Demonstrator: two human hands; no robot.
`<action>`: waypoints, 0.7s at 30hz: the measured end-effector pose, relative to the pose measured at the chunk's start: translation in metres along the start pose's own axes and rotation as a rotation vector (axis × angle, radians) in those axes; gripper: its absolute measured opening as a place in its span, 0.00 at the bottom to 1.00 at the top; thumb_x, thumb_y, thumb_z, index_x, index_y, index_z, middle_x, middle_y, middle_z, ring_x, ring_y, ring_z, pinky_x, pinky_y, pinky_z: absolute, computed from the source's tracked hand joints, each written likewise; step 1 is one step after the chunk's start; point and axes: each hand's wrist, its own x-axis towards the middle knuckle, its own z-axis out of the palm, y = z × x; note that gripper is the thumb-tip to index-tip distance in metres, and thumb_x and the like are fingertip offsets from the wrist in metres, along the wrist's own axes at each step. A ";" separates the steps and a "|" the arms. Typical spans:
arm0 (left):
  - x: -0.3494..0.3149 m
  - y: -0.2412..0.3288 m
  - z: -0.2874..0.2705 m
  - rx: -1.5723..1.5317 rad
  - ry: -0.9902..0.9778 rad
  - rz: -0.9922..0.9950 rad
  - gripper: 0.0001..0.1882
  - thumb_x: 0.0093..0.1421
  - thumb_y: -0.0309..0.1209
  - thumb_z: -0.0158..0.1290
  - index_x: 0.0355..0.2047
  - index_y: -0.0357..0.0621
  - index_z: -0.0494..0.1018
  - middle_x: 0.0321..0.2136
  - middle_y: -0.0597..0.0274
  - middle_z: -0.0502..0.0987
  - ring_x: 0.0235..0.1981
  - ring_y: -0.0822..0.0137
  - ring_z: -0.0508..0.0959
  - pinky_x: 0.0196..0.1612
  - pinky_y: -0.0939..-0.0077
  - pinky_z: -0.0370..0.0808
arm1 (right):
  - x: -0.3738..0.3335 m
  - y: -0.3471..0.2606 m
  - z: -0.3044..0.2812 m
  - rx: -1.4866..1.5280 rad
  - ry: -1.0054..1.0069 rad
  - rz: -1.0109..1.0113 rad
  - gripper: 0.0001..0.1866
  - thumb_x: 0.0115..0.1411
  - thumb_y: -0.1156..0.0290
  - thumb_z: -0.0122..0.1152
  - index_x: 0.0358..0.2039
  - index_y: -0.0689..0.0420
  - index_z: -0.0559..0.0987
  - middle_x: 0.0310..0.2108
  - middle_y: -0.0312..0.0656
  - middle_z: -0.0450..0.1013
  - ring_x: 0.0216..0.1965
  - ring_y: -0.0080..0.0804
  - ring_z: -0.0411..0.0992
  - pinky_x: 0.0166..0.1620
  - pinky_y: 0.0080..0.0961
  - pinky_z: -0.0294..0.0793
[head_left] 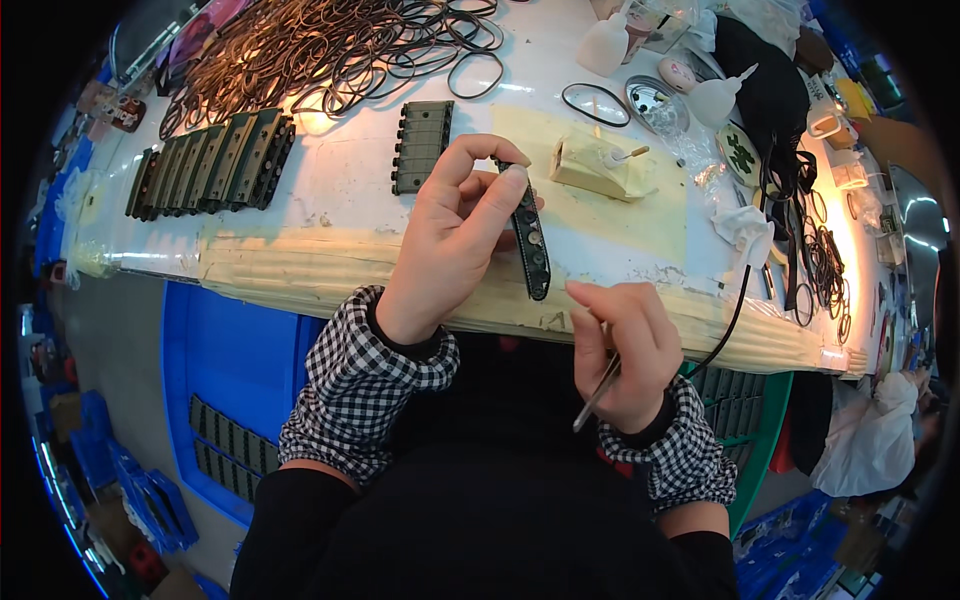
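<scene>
Between the thumb and fingertips of my left hand point(450, 240) is a dark green chassis-like piece point(533, 245), held edge-on, with small round wheels along its side. My right hand point(635, 345) is closed around metal tweezers point(592, 402), whose end points down toward me; its fingertips are near the piece's lower end, apart from it. A similar green piece point(422, 145) lies flat on the table beyond my left hand. Farther left, several more wheeled pieces point(215, 165) stand in a row.
A heap of black rubber loops point(340, 50) lies at the back left. A cream block point(600, 168) with a thin stick stands on yellow paper. White squeeze bottles point(603, 45) are at the back right. A blue tray point(230, 340) and a green crate point(785, 400) hold more pieces below the edge.
</scene>
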 end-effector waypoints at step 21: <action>-0.002 -0.004 0.000 -0.092 -0.005 0.034 0.10 0.69 0.33 0.46 0.48 0.47 0.65 0.34 0.63 0.76 0.36 0.79 0.75 0.35 0.85 0.74 | 0.045 0.017 -0.012 0.795 -0.607 0.913 0.12 0.65 0.66 0.55 0.32 0.64 0.75 0.20 0.31 0.67 0.22 0.14 0.66 0.24 0.15 0.66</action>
